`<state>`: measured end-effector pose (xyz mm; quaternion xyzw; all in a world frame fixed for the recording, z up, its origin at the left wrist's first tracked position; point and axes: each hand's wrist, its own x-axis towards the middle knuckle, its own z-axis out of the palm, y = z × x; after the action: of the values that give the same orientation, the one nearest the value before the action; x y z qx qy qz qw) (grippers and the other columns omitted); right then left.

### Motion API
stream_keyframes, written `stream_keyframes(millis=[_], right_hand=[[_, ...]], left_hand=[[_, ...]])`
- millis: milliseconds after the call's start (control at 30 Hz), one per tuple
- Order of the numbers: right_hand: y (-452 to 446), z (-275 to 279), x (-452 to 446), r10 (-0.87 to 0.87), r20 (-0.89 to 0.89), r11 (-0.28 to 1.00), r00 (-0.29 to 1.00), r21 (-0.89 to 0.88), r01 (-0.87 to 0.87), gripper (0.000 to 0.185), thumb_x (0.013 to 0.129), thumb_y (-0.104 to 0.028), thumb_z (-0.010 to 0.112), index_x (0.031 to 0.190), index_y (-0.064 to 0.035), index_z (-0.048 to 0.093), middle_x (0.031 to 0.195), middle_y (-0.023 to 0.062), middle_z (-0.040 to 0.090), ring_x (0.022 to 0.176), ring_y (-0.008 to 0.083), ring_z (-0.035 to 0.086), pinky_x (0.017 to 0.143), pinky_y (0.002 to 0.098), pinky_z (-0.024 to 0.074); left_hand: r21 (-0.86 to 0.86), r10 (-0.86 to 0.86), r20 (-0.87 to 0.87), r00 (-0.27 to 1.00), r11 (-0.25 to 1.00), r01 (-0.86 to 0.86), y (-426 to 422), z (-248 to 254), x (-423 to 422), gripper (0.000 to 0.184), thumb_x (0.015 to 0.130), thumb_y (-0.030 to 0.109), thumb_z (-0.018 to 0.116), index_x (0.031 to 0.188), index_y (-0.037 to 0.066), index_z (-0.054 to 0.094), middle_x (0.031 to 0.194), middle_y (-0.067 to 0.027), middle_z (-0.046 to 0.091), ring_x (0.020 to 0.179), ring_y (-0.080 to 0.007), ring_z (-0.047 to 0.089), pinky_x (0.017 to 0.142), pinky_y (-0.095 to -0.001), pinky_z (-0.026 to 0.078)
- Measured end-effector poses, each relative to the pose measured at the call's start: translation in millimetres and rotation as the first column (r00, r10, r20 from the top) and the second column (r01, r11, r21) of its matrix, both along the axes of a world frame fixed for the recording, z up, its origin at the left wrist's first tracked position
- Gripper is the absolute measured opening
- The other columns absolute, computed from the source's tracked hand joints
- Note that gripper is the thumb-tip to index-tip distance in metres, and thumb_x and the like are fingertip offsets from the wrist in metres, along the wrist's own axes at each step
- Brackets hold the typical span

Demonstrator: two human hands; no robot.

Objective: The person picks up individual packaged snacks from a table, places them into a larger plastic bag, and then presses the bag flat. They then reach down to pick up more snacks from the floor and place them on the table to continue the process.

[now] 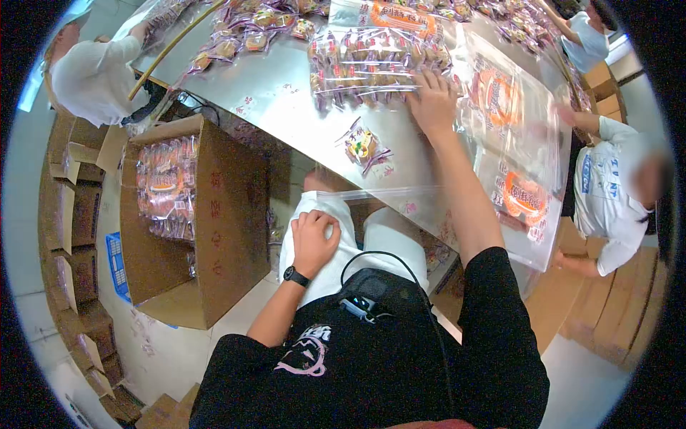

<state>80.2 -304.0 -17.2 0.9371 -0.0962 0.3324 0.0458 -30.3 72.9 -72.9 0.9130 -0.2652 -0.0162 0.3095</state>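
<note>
My right hand (434,104) reaches over the table and lies on the right end of a clear bag (375,64) filled with rows of small wrapped snacks. Its fingers are stretched out, touching the plastic without closing around it. My left hand (312,242), with a dark watch at the wrist, rests on my thigh. Its fingers are loosely bent and no object shows in it. One small wrapped snack (362,146) lies alone on the metal tabletop (286,118), nearer to me than the filled bag.
Flat printed bags (511,143) lie stacked on the right. Loose wrapped snacks (261,28) are heaped at the back. An open carton (232,222) holding filled bags stands at my left. People work nearby, one with an arm (582,268) beside the flat bags.
</note>
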Motion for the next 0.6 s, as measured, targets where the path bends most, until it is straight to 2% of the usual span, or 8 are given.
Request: stream_keyframes(millis=[33,133,233,367,467,600], right_hand=[[2,2,-3,0.016,0.01,1.0,1.0,0.003,-0.016,0.056,0.088,-0.028,0.075,0.14,-0.0156,0.061,0.145,0.0114,0.06,0.139,0.0335,0.05,0.114,0.0533,0.0368],[16,7,-25,0.149,0.038,0.964,0.988,0.215,-0.154,0.066,0.086,-0.02,0.075,0.146,-0.0063,0.052,0.152,0.0195,0.051,0.142,0.0382,0.046,0.118,0.0541,0.0334],[22,-14,-48,0.126,0.14,0.985,0.982,0.098,-0.14,0.071,0.084,-0.014,0.074,0.148,-0.0013,0.048,0.155,0.0254,0.045,0.144,0.0421,0.042,0.121,0.0539,0.031],[16,-14,-60,0.004,0.076,0.991,0.997,0.134,-0.014,0.073,0.083,-0.013,0.07,0.149,0.0012,0.043,0.157,0.0248,0.041,0.144,0.0435,0.04,0.121,0.0535,0.0315],[11,-18,-59,0.013,0.129,0.966,0.992,0.255,-0.046,0.075,0.085,-0.014,0.071,0.153,-0.0007,0.042,0.155,0.0299,0.043,0.143,0.0449,0.043,0.12,0.0516,0.0342],[11,-32,-58,0.053,0.136,0.938,0.989,0.333,-0.096,0.076,0.086,-0.012,0.069,0.155,-0.0007,0.038,0.157,0.0299,0.041,0.143,0.0468,0.043,0.117,0.0515,0.0378]], left_hand=[[-0.005,-0.005,-0.002,1.0,1.0,0.005,0,0,0,0.009,0.084,0.021,0.072,0.085,0.012,0.075,0.095,-0.0055,0.067,0.096,-0.0277,0.059,0.086,-0.043,0.039],[-0.018,0.003,0.005,1.0,1.0,-0.003,-1,-1,0,0.009,0.084,0.021,0.072,0.084,0.012,0.075,0.094,-0.0052,0.067,0.096,-0.0276,0.058,0.086,-0.0428,0.039],[-0.02,0.003,0.002,1.0,1.0,-0.003,-1,-2,0,0.009,0.084,0.02,0.072,0.084,0.012,0.074,0.094,-0.0049,0.067,0.095,-0.0277,0.058,0.086,-0.0428,0.039],[-0.009,0.004,0.012,1.0,1.0,-0.004,-1,-1,-2,0.009,0.083,0.021,0.072,0.083,0.012,0.074,0.093,-0.0049,0.067,0.095,-0.0277,0.059,0.086,-0.0431,0.04],[-0.01,-0.001,0.017,1.0,1.0,0.001,-2,-1,1,0.009,0.083,0.021,0.073,0.082,0.012,0.074,0.093,-0.0052,0.067,0.095,-0.0279,0.058,0.086,-0.0431,0.04],[-0.002,0.001,0.017,1.0,1.0,-0.001,-4,0,1,0.009,0.083,0.021,0.073,0.082,0.012,0.074,0.093,-0.0056,0.067,0.094,-0.0283,0.058,0.085,-0.043,0.04]])
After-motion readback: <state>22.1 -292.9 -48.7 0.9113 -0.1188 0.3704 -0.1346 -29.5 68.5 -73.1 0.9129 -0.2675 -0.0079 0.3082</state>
